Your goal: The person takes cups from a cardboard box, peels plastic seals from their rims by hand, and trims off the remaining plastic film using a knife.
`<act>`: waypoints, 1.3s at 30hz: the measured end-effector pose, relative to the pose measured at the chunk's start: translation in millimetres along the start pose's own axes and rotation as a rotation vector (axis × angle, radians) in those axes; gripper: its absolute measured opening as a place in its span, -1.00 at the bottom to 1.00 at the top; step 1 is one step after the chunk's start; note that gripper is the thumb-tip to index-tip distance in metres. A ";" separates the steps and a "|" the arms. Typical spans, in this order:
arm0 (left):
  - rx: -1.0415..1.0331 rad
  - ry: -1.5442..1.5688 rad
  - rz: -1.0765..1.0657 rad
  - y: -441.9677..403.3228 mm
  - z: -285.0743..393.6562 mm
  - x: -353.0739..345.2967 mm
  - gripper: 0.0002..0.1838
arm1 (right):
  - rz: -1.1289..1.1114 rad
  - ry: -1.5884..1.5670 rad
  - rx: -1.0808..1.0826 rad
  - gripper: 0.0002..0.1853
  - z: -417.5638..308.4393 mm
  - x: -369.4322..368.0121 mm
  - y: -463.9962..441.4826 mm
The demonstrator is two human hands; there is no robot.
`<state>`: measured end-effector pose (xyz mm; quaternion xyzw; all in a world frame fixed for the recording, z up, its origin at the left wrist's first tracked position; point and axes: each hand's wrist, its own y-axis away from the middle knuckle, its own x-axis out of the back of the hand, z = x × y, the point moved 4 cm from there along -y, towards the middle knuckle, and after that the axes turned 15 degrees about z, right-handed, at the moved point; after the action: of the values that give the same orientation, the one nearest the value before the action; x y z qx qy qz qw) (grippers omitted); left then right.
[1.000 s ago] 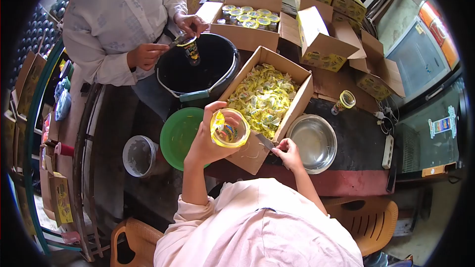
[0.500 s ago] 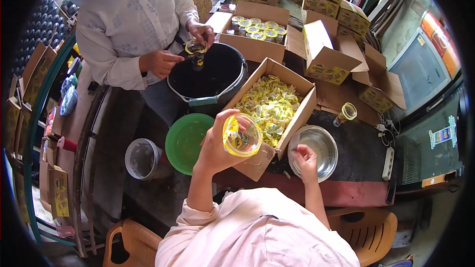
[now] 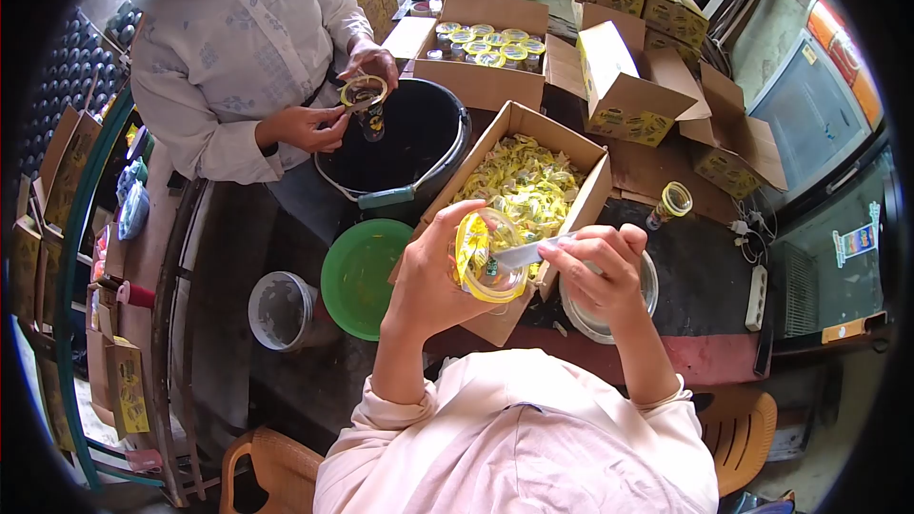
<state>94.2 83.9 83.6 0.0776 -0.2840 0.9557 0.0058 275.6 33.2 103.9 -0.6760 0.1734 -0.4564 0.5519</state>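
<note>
My left hand (image 3: pixel 428 281) is wrapped round a clear plastic cup (image 3: pixel 505 284) with a yellow rim, tilted so its mouth faces me. A crumpled yellow wrapper piece (image 3: pixel 472 246) sits at the cup's left side, by my fingers. In my right hand (image 3: pixel 605 271) is a pale, flat, blade-like tool (image 3: pixel 522 254), its far end at the cup's mouth. Whether the tool touches the cup's inside I cannot tell. Beyond both hands stands a cardboard box (image 3: pixel 590 186) heaped with small yellow-and-clear packets (image 3: pixel 524 176). A round bowl (image 3: pixel 651 290) is partly hidden behind my right hand.
A green basin (image 3: pixel 354 276) and a white bucket (image 3: pixel 276 309) are on the left. Across from me a person (image 3: pixel 238 57) holds another cup over a large black bucket (image 3: pixel 328 148). One capped cup (image 3: pixel 674 200) stands right; open cartons (image 3: pixel 619 95) stand behind.
My right hand has come up from the bowl to the cup, the pale tool now showing in it. The cup has shifted slightly right. The other person's hands moved a little.
</note>
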 end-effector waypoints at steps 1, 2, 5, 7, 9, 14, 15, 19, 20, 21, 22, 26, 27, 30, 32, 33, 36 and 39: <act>-0.007 0.002 -0.001 -2.3 -0.3 0.4 -0.16 | 0.008 -0.006 0.024 -0.67 -0.4 -1.2 -0.1; -0.007 -0.006 0.000 -4.2 -1.2 0.6 -0.16 | 0.033 -0.003 0.047 -0.70 -0.9 -2.5 -0.4; -0.020 -0.025 0.007 -9.8 -3.6 1.1 -0.15 | 0.016 -0.001 0.041 -0.72 -0.1 -5.3 -3.8; -0.035 -0.022 0.009 -13.3 -5.4 -0.7 -0.15 | -0.016 0.007 0.027 -0.72 2.6 -8.1 -4.7; -0.041 -0.027 0.006 -17.0 -4.7 -1.8 -0.15 | -0.036 0.015 0.023 -0.72 5.5 -10.3 -5.8; -0.027 -0.010 -0.007 -20.8 -5.7 -6.4 -0.15 | -0.010 -0.021 0.028 -0.65 9.4 -14.1 -5.1; -0.016 -0.014 -0.014 -21.4 -6.7 -7.1 -0.15 | -0.011 -0.018 0.030 -0.65 10.4 -15.1 -4.6; 0.004 -0.012 -0.029 -24.0 -8.4 -9.3 -0.15 | -0.002 -0.014 0.034 -0.65 12.2 -17.5 -4.0; 0.005 -0.007 -0.030 -24.4 -8.3 -9.7 -0.15 | 0.002 -0.016 0.033 -0.64 12.0 -17.8 -4.2; 0.010 -0.004 -0.042 -24.6 -8.0 -10.8 -0.15 | -0.010 0.004 0.038 -0.66 11.8 -18.3 -4.3; 0.016 -0.002 -0.054 -24.8 -7.3 -12.1 -0.15 | -0.023 0.024 0.044 -0.68 11.8 -18.7 -4.4; -0.006 -0.005 -0.060 -23.2 -4.6 -16.3 -0.15 | -0.030 0.041 0.056 -0.70 11.6 -19.9 -5.5; 0.001 -0.001 -0.061 -23.3 -4.8 -16.0 -0.15 | -0.027 0.041 0.059 -0.70 11.6 -19.5 -6.0; 0.023 0.012 -0.060 -24.0 -5.5 -12.9 -0.15 | -0.023 0.041 0.070 -0.69 10.6 -16.9 -7.1; 0.040 0.025 -0.056 -24.7 -5.7 -10.6 -0.16 | -0.029 0.039 0.073 -0.69 9.6 -14.2 -6.9; 0.040 0.022 -0.060 -24.6 -5.7 -10.0 -0.16 | -0.032 0.045 0.081 -0.69 9.4 -13.9 -7.2; 0.030 0.003 -0.076 -23.4 -4.7 -9.9 -0.19 | -0.036 0.062 0.097 -0.70 9.1 -14.0 -8.2; 0.011 -0.014 -0.086 -21.8 -1.8 -10.7 -0.20 | -0.023 0.066 0.103 -0.70 8.2 -14.2 -9.0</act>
<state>105.8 103.5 92.3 0.0965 -0.2750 0.9556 0.0442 272.4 51.5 106.2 -0.6332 0.1598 -0.4929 0.5749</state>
